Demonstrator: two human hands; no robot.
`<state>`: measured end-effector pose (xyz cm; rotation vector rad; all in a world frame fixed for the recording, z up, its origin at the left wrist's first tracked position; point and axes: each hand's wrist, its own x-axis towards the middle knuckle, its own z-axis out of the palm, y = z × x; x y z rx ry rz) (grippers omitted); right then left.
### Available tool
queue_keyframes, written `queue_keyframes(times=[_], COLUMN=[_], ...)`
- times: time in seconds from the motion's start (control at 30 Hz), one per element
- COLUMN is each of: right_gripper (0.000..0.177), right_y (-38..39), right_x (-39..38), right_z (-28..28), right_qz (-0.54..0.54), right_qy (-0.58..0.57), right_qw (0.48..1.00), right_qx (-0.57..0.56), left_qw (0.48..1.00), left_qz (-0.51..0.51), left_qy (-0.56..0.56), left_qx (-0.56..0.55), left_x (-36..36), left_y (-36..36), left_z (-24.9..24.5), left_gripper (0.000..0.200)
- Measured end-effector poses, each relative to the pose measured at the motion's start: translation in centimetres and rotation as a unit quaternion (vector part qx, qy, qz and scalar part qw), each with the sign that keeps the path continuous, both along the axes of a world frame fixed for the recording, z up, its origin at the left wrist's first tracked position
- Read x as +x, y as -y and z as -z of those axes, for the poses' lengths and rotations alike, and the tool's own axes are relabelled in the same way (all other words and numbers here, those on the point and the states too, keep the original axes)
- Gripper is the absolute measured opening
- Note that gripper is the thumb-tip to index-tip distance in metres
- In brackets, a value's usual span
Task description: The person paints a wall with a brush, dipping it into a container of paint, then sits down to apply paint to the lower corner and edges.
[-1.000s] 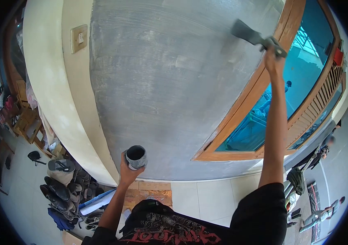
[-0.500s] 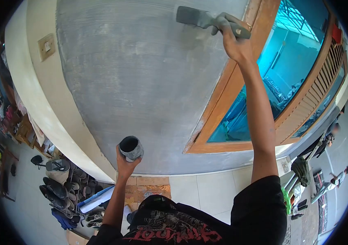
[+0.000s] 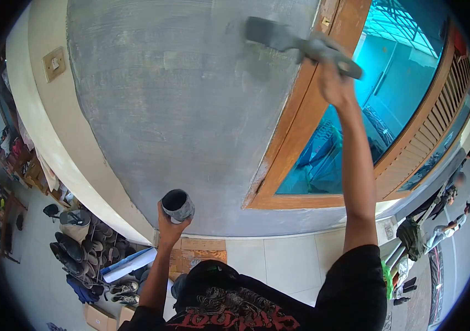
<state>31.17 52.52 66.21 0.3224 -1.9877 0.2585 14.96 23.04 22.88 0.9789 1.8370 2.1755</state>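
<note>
A wide paintbrush [image 3: 270, 35], coated in grey, is in the grip of my right hand [image 3: 331, 77]. Its bristle end points left, over the upper part of the grey-painted wall [image 3: 191, 110], and its handle sticks out past my fingers across the wooden window frame [image 3: 283, 149]. Grey smears cover those fingers, which look slightly blurred. Lower down, my left hand [image 3: 172, 227] is wrapped around a grey-stained cup [image 3: 185, 211], held upright close to the wall's bottom. The cup's dark opening faces me, and what lies inside is hidden in shadow.
Blue-tinted window glass [image 3: 395, 83] lies right of the wall. A light switch [image 3: 54, 64] sits on the cream pillar at left. Shoes [image 3: 72, 251] crowd a rack below it. Flattened cardboard [image 3: 202, 254] covers some floor tiles. People [image 3: 455, 220] are farther off at right.
My right hand and the brush have shifted right and slightly down, with the handle now over the window frame and glass. My left hand keeps the cup in nearly the same place.
</note>
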Motion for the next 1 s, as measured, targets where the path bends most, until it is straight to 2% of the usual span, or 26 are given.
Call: queue_keyframes(times=[0.03, 0.1, 0.13, 0.23, 0.3, 0.33, 0.43, 0.47, 0.53, 0.57, 0.63, 0.77, 0.83, 0.87, 0.93, 1.0], right_gripper=[0.034, 0.032, 0.032, 0.033, 0.034, 0.034, 0.033, 0.033, 0.030, 0.030, 0.029, 0.030, 0.039, 0.039, 0.027, 0.024], right_y=[-0.3, -0.9, -1.4, -3.5, -3.9, -3.1, -0.9, -0.2, 0.7, 0.0, -1.4, -3.8, -2.9, -2.2, 0.2, -0.8], right_x=[-0.9, -1.9, -1.5, 2.0, 4.5, 4.8, 4.6, 3.5, 1.0, 0.3, -0.8, 3.1, 4.7, 4.7, 3.7, 0.5], right_z=[0.3, 0.9, 1.1, 1.2, 1.1, 1.3, 1.5, 2.1, 3.0, 3.3, 4.1, 4.5, 4.3, 4.0, 3.8, 5.6], right_qz=[-0.001, 0.091, 0.091, 0.096, 0.171, 0.170, 0.051, 0.054, -0.033, -0.029, 0.092, 0.137, 0.164, 0.162, 0.064, 0.046], right_qy=[0.003, 0.033, 0.031, 0.006, 0.001, 0.003, -0.018, -0.017, -0.001, -0.003, -0.005, -0.017, -0.029, -0.028, -0.015, -0.028], right_qw=[1.000, 0.995, 0.995, 0.995, 0.984, 0.984, 0.998, 0.998, 0.999, 0.999, 0.996, 0.990, 0.985, 0.985, 0.997, 0.999], right_qx=[-0.001, -0.009, -0.010, -0.019, -0.044, -0.043, -0.025, -0.030, -0.027, -0.033, 0.014, -0.025, -0.051, -0.051, -0.027, -0.002], left_qw=[1.000, 1.000, 1.000, 1.000, 1.000, 1.000, 1.000, 1.000, 1.000, 1.000, 1.000, 1.000, 1.000, 1.000, 0.999, 0.999], left_qz=[-0.001, 0.000, 0.000, 0.005, 0.001, 0.000, -0.004, -0.002, 0.005, 0.010, 0.017, 0.022, 0.022, 0.025, 0.029, 0.015], left_qy=[0.003, 0.001, -0.001, 0.007, 0.006, 0.008, 0.013, 0.011, 0.008, 0.013, 0.014, 0.008, 0.010, 0.018, 0.027, -0.009], left_qx=[-0.001, 0.015, 0.014, 0.025, 0.019, 0.020, 0.019, 0.014, 0.003, 0.001, -0.007, -0.009, -0.004, 0.001, 0.000, -0.032], left_x=[0.2, 0.5, 0.5, 0.9, 0.8, 0.9, 1.0, 1.0, 1.2, 1.4, 1.8, 1.7, 1.5, 1.3, 1.6, 2.0], left_y=[-0.4, -0.9, -1.0, -1.2, -1.0, -1.0, -1.4, -1.6, -1.9, -2.1, -2.2, -2.0, -2.0, -2.1, -2.2, -2.5], left_z=[0.3, 0.6, 0.5, 0.7, 1.1, 1.2, 1.5, 1.6, 1.3, 1.1, 0.8, 0.8, 1.4, 1.8, 1.8, 1.4], left_gripper=[0.080, 0.080, 0.080, 0.079, 0.077, 0.077, 0.076, 0.077, 0.077, 0.078, 0.078, 0.079, 0.079, 0.079, 0.079, 0.079])
